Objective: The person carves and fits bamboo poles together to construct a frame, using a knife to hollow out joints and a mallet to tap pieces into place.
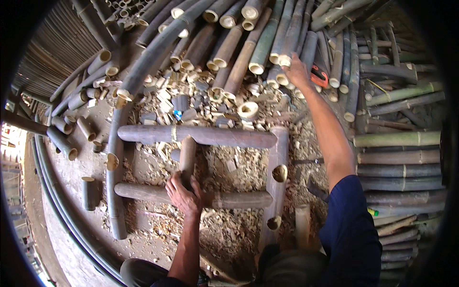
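Note:
A ladder-like frame of dark bamboo lies on the ground before me, with two rails, the upper rail [229, 137] and the lower rail [239, 199], joined to side poles. Between the rails stands a short bamboo piece [188, 155]. My left hand [185, 197] is closed around its lower end, where it meets the lower rail. My right arm stretches far forward. At the end of a long bamboo pole [291, 40] in the stack, my right hand [297, 72] has its fingers around the cut end; the fingertips are partly hidden. Beside that hand lies an orange saw handle [319, 76].
Wood chips and offcuts [224, 234] cover the ground under the frame. Stacked bamboo poles [401, 170] lie at the right. Short bamboo tubes [86, 128] are scattered at the left, near long curved-looking poles [62, 201]. Holes [279, 173] are cut in the right side pole.

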`<state>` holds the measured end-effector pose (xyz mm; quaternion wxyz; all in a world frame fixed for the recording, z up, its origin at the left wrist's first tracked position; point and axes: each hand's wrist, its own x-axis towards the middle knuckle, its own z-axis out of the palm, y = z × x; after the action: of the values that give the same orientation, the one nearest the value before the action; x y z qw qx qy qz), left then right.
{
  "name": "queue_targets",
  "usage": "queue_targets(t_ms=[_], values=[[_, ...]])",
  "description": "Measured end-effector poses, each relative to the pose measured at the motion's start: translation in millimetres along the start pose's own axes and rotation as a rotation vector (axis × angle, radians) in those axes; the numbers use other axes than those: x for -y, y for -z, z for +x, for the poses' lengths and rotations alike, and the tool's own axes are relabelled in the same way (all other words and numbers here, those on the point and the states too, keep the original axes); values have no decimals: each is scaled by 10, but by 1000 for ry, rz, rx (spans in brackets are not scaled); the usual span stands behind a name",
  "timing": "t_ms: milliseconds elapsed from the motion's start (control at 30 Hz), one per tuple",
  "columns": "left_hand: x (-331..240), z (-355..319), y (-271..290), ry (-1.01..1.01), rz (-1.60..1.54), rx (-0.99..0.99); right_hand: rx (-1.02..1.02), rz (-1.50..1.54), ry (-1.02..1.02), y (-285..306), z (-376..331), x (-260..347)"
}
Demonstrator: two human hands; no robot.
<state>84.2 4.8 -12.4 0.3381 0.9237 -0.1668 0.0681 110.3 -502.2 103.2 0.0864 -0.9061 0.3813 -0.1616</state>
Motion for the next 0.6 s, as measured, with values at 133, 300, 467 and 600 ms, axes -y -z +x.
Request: queue_targets(t_ms=[133, 300, 467, 600], values=[[-14, -74, -52, -23, -14, -25, 192, 17, 158, 387, -1094, -86], [301, -15, -57, -39, 58, -110, 409, -22, 84, 1093, -3062, -79], [184, -69, -209, -27, 60, -60, 401, -144, -297, 1362, -4048, -1764], [147, -90, -294, 218, -204, -90, 189, -258, -202, 932, -3871, -2534]])
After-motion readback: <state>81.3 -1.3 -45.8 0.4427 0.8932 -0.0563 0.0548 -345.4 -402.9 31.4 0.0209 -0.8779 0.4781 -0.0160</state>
